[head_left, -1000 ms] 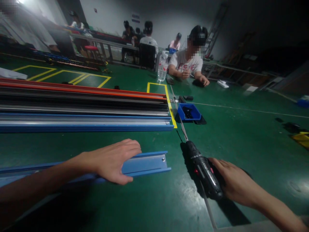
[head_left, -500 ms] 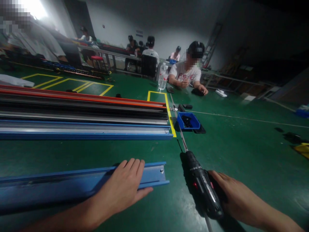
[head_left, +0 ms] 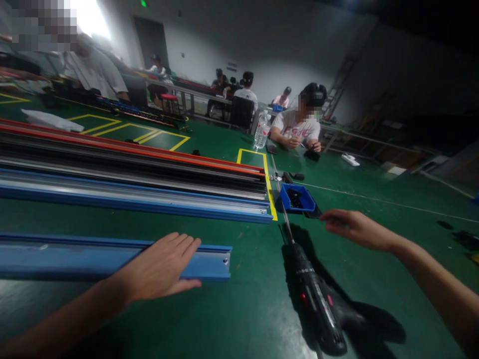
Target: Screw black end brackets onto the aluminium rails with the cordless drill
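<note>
My left hand (head_left: 164,264) lies across a blue metal channel rail (head_left: 211,262) near its right end. Its fingers rest over the far edge and the thumb is at the near edge, so the rail is held between them. A small screw or hole shows at the rail's end. My right hand (head_left: 359,229) hovers with loosely bent fingers just right of a blue parts bin (head_left: 290,204) that contains small black pieces. Nothing shows in that hand. Below it a black cordless drill (head_left: 318,299) lies on its side, its long bit pointing away from me.
Beyond the held rail several long rails (head_left: 149,184) in blue, black and orange lie side by side. Plastic water bottles (head_left: 262,130) stand farther back, near a seated person (head_left: 299,124) at the far side. Yellow tape (head_left: 272,199) marks the green surface.
My right hand has let go of the drill and moved forward to beside the blue bin. My left hand and the rail under it have shifted left in view.
</note>
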### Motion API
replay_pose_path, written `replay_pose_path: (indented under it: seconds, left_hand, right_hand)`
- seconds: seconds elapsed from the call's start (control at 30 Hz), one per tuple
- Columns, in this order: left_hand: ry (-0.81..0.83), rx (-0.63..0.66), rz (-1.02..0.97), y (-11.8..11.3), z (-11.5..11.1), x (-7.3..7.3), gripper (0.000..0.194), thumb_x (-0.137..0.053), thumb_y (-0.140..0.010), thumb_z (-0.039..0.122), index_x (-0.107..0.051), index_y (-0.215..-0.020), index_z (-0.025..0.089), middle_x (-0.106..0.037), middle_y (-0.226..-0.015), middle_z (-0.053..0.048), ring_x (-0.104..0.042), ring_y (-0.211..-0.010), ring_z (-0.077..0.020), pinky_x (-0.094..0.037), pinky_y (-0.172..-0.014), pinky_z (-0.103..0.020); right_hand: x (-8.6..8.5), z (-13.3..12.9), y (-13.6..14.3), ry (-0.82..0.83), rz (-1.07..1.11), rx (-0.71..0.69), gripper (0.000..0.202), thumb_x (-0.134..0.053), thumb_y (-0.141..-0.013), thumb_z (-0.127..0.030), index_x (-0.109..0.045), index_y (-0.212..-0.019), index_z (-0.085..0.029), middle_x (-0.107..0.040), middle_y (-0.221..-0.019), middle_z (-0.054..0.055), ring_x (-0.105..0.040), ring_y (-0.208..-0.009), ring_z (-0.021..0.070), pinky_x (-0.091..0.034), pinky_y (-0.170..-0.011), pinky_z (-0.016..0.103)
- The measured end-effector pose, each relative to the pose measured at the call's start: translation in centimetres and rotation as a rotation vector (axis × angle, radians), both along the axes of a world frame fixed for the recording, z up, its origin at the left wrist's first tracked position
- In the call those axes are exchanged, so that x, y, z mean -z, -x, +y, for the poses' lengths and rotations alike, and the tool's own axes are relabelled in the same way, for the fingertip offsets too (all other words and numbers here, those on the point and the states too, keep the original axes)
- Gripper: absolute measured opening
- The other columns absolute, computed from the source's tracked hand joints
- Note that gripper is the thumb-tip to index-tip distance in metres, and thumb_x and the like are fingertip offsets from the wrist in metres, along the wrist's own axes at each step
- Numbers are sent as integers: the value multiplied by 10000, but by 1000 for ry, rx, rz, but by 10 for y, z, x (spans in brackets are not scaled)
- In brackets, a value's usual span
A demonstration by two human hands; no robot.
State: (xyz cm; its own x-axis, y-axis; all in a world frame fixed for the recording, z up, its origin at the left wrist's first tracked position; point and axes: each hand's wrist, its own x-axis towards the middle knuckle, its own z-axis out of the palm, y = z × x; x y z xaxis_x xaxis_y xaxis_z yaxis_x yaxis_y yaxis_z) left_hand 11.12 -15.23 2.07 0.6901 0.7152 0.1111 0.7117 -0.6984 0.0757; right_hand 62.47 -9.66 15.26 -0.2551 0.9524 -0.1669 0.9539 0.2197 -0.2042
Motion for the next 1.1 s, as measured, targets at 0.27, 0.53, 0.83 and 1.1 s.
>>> replay_pose_path:
  seconds: [0.27,0.53,0.83,1.1]
  left_hand:
    - [313,-111,-62,7,11,-37,726,-626,-926,756,-700,-1345,168,-742,-1315,-193,-720,-1176,-362,-555,-995,-469]
    - [822,-34,40,-23,110,-115,607,-512,-956,727,-696,-803,169,-754,-803,-100,-702,-742,-232,-519,-673,-312]
    - [732,155,166,-86,109,-80,450,-664,-940,559,-689,-709,174,-653,-649,-40,-528,-578,-169,-395,-612,-301]
    - [442,371,-68,-52,79,-44,290,-622,-1055,452,-740,-982,197,-703,-881,-28,-628,-773,-173,-408,-662,-271]
  right_hand:
    - [25,107,53,-73,-333,175,248,-638,-999,-309,-796,-1146,-186,-807,-1123,142,-763,-1026,328,-566,-836,389]
    - [50,121,89,-34,-462,294,376,-718,-1054,-387,-661,-1363,-180,-672,-1374,116,-705,-1154,269,-615,-977,483]
    - [66,122,81,-24,-430,479,389,-722,-1051,-380,-656,-1374,-172,-672,-1373,122,-708,-1150,275,-620,-966,481]
    - [59,116,77,-98,-343,536,313,-665,-1077,-373,-691,-1293,-147,-716,-1286,132,-727,-1118,279,-612,-950,470]
